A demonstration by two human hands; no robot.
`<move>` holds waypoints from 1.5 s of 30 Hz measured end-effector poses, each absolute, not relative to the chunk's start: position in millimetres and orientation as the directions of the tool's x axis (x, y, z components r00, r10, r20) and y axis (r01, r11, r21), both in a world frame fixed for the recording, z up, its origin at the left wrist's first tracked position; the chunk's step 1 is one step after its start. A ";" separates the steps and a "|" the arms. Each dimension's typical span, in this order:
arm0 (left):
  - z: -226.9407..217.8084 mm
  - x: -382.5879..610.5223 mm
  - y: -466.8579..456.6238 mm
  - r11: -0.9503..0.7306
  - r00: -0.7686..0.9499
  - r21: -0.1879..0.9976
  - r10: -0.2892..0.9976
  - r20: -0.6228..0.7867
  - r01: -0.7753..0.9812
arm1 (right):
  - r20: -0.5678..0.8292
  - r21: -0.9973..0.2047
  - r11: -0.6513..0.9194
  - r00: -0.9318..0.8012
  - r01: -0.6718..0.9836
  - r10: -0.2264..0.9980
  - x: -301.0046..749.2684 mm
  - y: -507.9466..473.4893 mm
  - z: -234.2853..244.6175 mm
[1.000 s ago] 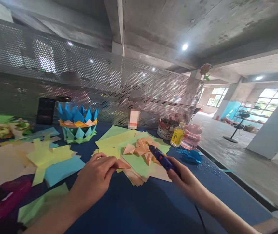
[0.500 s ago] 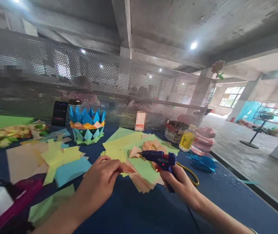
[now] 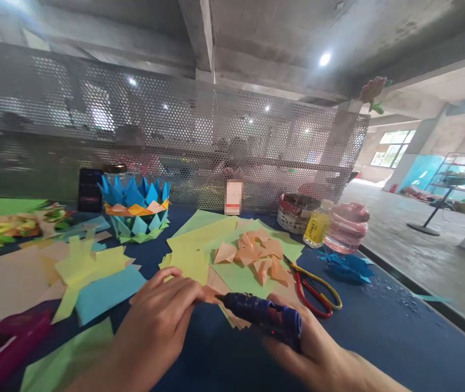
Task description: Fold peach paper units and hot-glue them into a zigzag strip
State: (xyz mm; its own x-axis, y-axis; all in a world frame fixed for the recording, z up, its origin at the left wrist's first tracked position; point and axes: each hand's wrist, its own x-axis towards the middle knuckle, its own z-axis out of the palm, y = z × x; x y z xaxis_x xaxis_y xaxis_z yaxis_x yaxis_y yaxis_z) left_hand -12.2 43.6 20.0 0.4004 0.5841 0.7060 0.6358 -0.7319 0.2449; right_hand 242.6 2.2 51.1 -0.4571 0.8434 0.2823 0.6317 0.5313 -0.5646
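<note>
My right hand (image 3: 301,337) is wrapped round a dark blue hot glue gun (image 3: 263,313), its small red light lit. The nozzle points left and meets, or nearly meets, a folded orange paper piece (image 3: 211,294). My left hand (image 3: 167,305) pinches that piece between thumb and fingers, which hide most of it. Just beyond lies a heap of folded orange paper pieces (image 3: 259,250) on light green sheets (image 3: 232,269). Scissors (image 3: 318,294) with red and yellow handles rest to the right of the heap. Yellow sheets (image 3: 189,261) lie beyond my left hand.
A blue, orange and green folded-paper piece (image 3: 138,209) stands back left beside a phone (image 3: 90,189). Loose coloured sheets (image 3: 110,288) cover the left. A round container (image 3: 295,212), yellow bottle (image 3: 316,226) and pink bottle (image 3: 346,228) stand back right. A perforated metal screen (image 3: 200,141) borders the table.
My right hand has brought the glue gun down and nearer, its nozzle now at the orange piece in my left hand. This uncovers the paper heap and scissors. The view has shifted slightly.
</note>
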 end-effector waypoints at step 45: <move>27.2 -16.1 40.2 -0.792 0.473 0.093 0.450 0.758 0.603 | 0.298 -0.500 0.498 -0.399 0.709 0.867 242.5 -0.3 55.4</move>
State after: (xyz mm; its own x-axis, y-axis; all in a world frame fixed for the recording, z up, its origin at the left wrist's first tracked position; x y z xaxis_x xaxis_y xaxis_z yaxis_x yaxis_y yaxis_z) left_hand -16.1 40.2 27.2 0.4732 0.4495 0.7576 0.6034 -0.7920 0.0930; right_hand 242.5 -0.3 55.4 -0.3993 0.8669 0.2984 0.7086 0.4984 -0.4995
